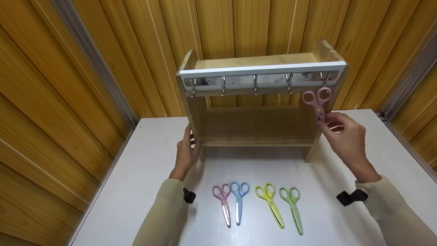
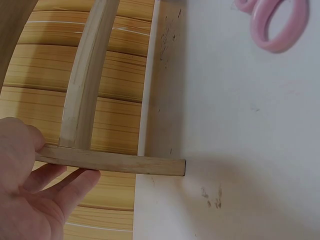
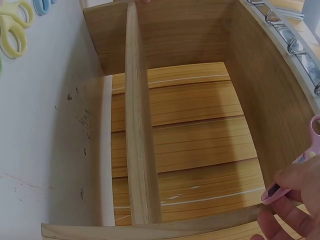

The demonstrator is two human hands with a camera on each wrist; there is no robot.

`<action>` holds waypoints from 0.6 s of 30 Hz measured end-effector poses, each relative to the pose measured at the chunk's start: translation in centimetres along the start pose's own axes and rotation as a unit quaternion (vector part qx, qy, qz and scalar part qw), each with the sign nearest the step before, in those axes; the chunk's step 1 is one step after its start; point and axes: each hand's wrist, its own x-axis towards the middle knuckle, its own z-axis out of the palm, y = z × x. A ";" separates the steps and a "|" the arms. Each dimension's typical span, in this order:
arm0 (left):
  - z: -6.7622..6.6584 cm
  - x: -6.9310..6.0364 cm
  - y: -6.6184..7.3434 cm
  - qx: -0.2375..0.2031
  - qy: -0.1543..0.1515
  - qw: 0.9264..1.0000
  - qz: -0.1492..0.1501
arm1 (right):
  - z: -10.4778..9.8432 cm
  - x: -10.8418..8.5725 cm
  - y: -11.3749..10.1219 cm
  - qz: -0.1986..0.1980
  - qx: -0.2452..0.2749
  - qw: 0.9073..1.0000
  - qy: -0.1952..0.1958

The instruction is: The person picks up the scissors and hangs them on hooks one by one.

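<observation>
A wooden rack [image 1: 259, 126] with a strip of metal hooks [image 1: 255, 84] along its upper front stands on the white table. My left hand [image 1: 186, 153] grips the rack's left side panel, thumb in front and fingers behind, as the left wrist view shows. With my right hand [image 1: 348, 140] I pinch pink scissors [image 1: 319, 108] by the blade end, handles up. One handle loop lies at the rightmost hook; whether the hook passes through it I cannot tell. In the right wrist view the scissors [image 3: 303, 159] slant beside the right side panel [image 3: 165, 227].
On the table [image 1: 150, 184], in front of the rack, lie pink scissors [image 1: 223, 202], blue scissors [image 1: 239, 201], yellow scissors [image 1: 270, 203] and green scissors [image 1: 292, 206], handles toward the rack. Wood-patterned walls [image 1: 218, 30] stand behind and at both sides.
</observation>
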 end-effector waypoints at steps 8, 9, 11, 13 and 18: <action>-0.1 0.1 0.0 0.005 0.000 1.000 0.006 | -0.2 -0.2 0.2 -0.012 -0.002 1.000 -0.009; -0.1 0.1 0.0 0.007 -0.001 1.000 0.003 | -0.3 -0.2 0.2 -0.016 -0.004 1.000 -0.011; -0.1 0.1 0.1 0.012 -0.003 1.000 -0.006 | -0.3 -0.4 0.2 -0.022 -0.010 1.000 -0.015; -0.1 0.1 0.1 0.013 -0.004 1.000 -0.010 | -0.4 -0.7 0.2 -0.025 -0.016 0.999 -0.023; 0.0 0.1 0.1 0.002 -0.004 1.000 -0.009 | -0.9 -1.8 0.3 -0.014 -0.033 0.998 -0.056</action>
